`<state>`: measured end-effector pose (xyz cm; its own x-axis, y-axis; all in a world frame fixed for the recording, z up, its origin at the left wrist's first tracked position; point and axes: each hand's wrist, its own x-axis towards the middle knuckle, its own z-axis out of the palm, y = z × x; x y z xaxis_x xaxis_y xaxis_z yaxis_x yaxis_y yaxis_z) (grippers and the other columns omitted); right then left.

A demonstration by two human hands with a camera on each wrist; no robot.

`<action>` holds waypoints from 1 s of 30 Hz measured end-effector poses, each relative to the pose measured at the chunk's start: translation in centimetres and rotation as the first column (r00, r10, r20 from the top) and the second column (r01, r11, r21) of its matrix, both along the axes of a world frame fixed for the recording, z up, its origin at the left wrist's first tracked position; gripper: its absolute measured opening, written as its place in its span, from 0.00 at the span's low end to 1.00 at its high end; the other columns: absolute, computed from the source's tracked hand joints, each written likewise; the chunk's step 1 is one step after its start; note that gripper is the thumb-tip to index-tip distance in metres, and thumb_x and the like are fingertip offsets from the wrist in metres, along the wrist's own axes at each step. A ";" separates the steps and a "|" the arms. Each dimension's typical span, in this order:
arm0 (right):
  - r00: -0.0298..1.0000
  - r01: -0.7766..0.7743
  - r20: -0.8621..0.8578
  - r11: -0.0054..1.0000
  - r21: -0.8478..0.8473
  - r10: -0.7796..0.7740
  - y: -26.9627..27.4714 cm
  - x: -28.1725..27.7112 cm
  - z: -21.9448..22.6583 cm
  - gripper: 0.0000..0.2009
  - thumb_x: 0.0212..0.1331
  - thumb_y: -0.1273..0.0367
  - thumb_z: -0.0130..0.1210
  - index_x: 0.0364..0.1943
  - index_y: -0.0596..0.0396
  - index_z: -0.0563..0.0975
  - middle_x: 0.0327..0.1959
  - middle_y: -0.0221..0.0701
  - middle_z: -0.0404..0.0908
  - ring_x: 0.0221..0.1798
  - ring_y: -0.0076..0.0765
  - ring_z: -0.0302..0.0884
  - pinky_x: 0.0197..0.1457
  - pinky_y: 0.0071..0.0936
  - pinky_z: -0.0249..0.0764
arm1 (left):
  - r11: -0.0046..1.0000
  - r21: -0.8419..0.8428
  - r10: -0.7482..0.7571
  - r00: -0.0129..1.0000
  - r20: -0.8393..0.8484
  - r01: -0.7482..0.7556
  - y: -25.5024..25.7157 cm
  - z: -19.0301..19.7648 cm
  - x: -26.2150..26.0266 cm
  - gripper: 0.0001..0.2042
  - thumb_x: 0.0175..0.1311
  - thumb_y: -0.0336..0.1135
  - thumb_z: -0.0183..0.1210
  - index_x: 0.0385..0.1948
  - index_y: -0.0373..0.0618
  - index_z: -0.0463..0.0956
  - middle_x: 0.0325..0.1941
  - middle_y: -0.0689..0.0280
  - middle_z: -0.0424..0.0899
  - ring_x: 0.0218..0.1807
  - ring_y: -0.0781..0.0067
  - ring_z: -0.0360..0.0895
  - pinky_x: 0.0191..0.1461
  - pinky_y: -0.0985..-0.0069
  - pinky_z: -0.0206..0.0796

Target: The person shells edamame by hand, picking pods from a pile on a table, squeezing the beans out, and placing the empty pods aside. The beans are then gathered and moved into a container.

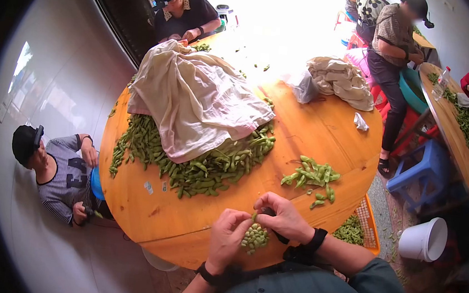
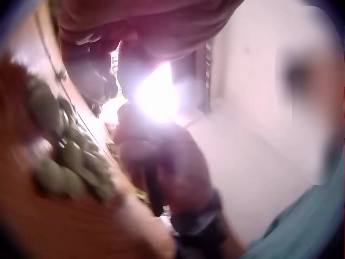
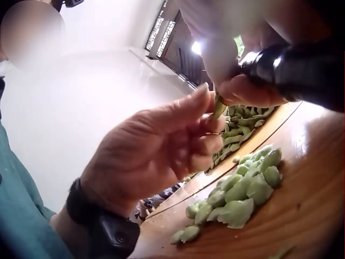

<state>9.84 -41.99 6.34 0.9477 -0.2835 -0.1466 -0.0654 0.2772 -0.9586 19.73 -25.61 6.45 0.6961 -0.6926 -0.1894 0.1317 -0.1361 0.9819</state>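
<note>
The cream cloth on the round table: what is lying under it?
Under the cream cloth lies a heap of green pods, spilling out along its near and left edges onto the wooden table. How far the pods reach beneath the cloth is covered.

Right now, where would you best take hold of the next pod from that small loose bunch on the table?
Probably by one end of a pod, pinched across its flat sides, coming from above on the near edge with the right hand. The pods lie flat and loosely spread on the table, so their ends stick out free.
</note>
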 end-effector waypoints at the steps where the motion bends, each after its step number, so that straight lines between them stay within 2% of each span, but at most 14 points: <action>1: 1.000 0.001 -0.001 1.000 -0.001 -0.001 0.0 0.0 0.1 0.11 0.61 0.74 0.57 0.46 0.59 0.72 0.31 0.24 0.75 0.32 0.14 0.71 0.34 0.17 0.70 | 0.996 0.062 -0.077 0.956 0.282 0.062 -0.1 1.1 -0.1 0.09 0.66 0.31 0.64 0.42 0.37 0.78 0.35 0.70 0.82 0.32 0.80 0.77 0.38 0.82 0.70; 2: 1.000 0.003 0.003 1.000 -0.002 -0.003 0.1 -0.1 0.3 0.11 0.61 0.74 0.57 0.47 0.59 0.72 0.31 0.24 0.75 0.33 0.14 0.71 0.34 0.17 0.70 | 0.985 0.140 -0.162 0.829 0.535 0.102 -0.2 1.7 -0.1 0.09 0.66 0.31 0.64 0.43 0.37 0.78 0.34 0.70 0.82 0.32 0.80 0.77 0.38 0.82 0.71; 3: 1.000 0.004 0.006 1.000 -0.001 -0.004 0.2 -0.2 0.5 0.11 0.62 0.74 0.57 0.47 0.58 0.72 0.32 0.23 0.75 0.33 0.15 0.71 0.35 0.17 0.71 | 0.985 0.142 -0.163 0.830 0.534 0.102 -0.2 1.4 -0.1 0.09 0.66 0.31 0.64 0.43 0.37 0.78 0.34 0.70 0.82 0.32 0.80 0.77 0.38 0.82 0.71; 5: 1.000 -0.011 0.020 1.000 0.007 0.011 0.3 -0.4 0.7 0.11 0.62 0.73 0.57 0.46 0.59 0.72 0.32 0.23 0.75 0.34 0.14 0.71 0.36 0.17 0.71 | 0.996 -0.016 -0.087 0.996 -0.027 0.087 -0.2 0.6 -0.2 0.10 0.67 0.31 0.63 0.44 0.37 0.78 0.34 0.71 0.81 0.33 0.82 0.77 0.38 0.83 0.70; 10: 0.997 0.000 0.082 0.988 -0.156 0.013 0.2 -0.7 0.7 0.11 0.62 0.73 0.57 0.46 0.59 0.72 0.34 0.23 0.75 0.38 0.14 0.72 0.40 0.19 0.72 | 0.989 -0.056 -0.147 0.940 -0.306 0.137 -0.4 1.9 0.7 0.08 0.68 0.30 0.61 0.44 0.38 0.77 0.33 0.71 0.81 0.32 0.84 0.76 0.36 0.85 0.68; 13: 0.993 0.088 0.110 0.872 -0.482 -0.039 0.2 -0.7 0.6 0.09 0.59 0.75 0.57 0.43 0.60 0.75 0.30 0.33 0.82 0.34 0.26 0.81 0.38 0.26 0.77 | 0.993 0.039 -0.102 0.986 -0.135 0.108 -0.6 0.8 0.0 0.06 0.69 0.26 0.56 0.44 0.39 0.78 0.32 0.72 0.80 0.31 0.86 0.75 0.35 0.86 0.67; 14: 0.994 0.075 0.105 0.853 -0.516 -0.024 0.3 -0.7 0.9 0.09 0.57 0.75 0.58 0.42 0.60 0.76 0.29 0.39 0.83 0.32 0.36 0.84 0.36 0.31 0.78 | 0.986 0.112 -0.138 0.981 0.138 0.123 -0.3 -0.8 0.2 0.07 0.67 0.24 0.55 0.43 0.37 0.78 0.32 0.72 0.80 0.32 0.86 0.75 0.36 0.85 0.67; 15: 0.993 0.061 0.115 0.857 -0.512 -0.002 0.3 -0.6 1.1 0.09 0.57 0.75 0.58 0.42 0.60 0.76 0.29 0.39 0.83 0.32 0.36 0.84 0.36 0.31 0.78 | 0.984 0.138 -0.159 0.896 0.416 0.111 -0.5 -0.2 0.1 0.08 0.63 0.23 0.55 0.42 0.36 0.79 0.32 0.68 0.81 0.31 0.81 0.77 0.36 0.83 0.69; 17: 0.990 0.079 0.140 0.789 -0.610 0.010 0.3 -0.7 1.3 0.08 0.57 0.74 0.58 0.40 0.60 0.76 0.29 0.40 0.83 0.32 0.41 0.84 0.36 0.32 0.78 | 0.983 0.142 -0.173 0.832 0.527 0.114 -0.9 1.1 -0.3 0.09 0.59 0.23 0.54 0.39 0.35 0.79 0.37 0.52 0.82 0.37 0.54 0.82 0.42 0.68 0.73; 21: 0.978 0.158 0.207 0.604 -0.781 0.011 -1.1 -0.7 1.5 0.04 0.56 0.76 0.57 0.35 0.58 0.76 0.29 0.42 0.80 0.34 0.50 0.81 0.38 0.39 0.77 | 0.991 0.127 -0.102 0.846 0.523 0.041 -0.7 0.8 -0.5 0.08 0.60 0.25 0.56 0.39 0.36 0.79 0.36 0.52 0.83 0.38 0.53 0.82 0.43 0.66 0.74; 24: 0.973 0.228 0.189 0.413 -0.882 -0.135 -3.5 -1.2 1.7 0.04 0.55 0.76 0.57 0.34 0.59 0.75 0.32 0.43 0.78 0.37 0.53 0.78 0.41 0.41 0.76 | 0.992 0.127 -0.099 0.691 0.716 0.010 0.4 0.8 0.4 0.07 0.61 0.26 0.59 0.39 0.35 0.81 0.35 0.57 0.85 0.36 0.69 0.83 0.41 0.74 0.73; 26: 0.973 0.212 0.163 0.354 -0.911 -0.162 -4.9 -1.6 2.1 0.05 0.54 0.76 0.56 0.35 0.59 0.75 0.33 0.43 0.78 0.39 0.52 0.78 0.42 0.41 0.75 | 0.952 0.268 -0.297 0.638 0.710 0.145 1.3 1.9 1.0 0.07 0.62 0.27 0.61 0.39 0.36 0.81 0.35 0.55 0.86 0.37 0.65 0.84 0.42 0.73 0.74; 28: 0.939 0.269 0.220 0.165 -0.949 -0.266 -5.3 -1.9 2.8 0.08 0.53 0.78 0.55 0.39 0.60 0.75 0.37 0.43 0.77 0.46 0.53 0.77 0.45 0.43 0.74 | 0.969 0.227 -0.228 0.710 0.666 0.098 1.6 1.4 2.1 0.07 0.62 0.28 0.61 0.40 0.37 0.82 0.35 0.54 0.85 0.37 0.62 0.84 0.42 0.72 0.74; 30: 0.917 0.311 0.261 0.133 -0.941 -0.301 -5.2 -1.7 2.6 0.10 0.54 0.78 0.54 0.40 0.59 0.75 0.38 0.43 0.77 0.48 0.53 0.76 0.47 0.43 0.74 | 0.987 0.159 -0.091 0.730 0.677 -0.025 1.6 0.7 3.8 0.08 0.61 0.27 0.60 0.41 0.38 0.81 0.36 0.53 0.83 0.36 0.52 0.82 0.41 0.67 0.74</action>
<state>8.09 -47.21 8.91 0.7446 -0.4613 0.4824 -0.2116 -0.8486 -0.4848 23.53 -23.97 7.19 0.6549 -0.7214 0.2252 -0.5709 -0.2769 0.7729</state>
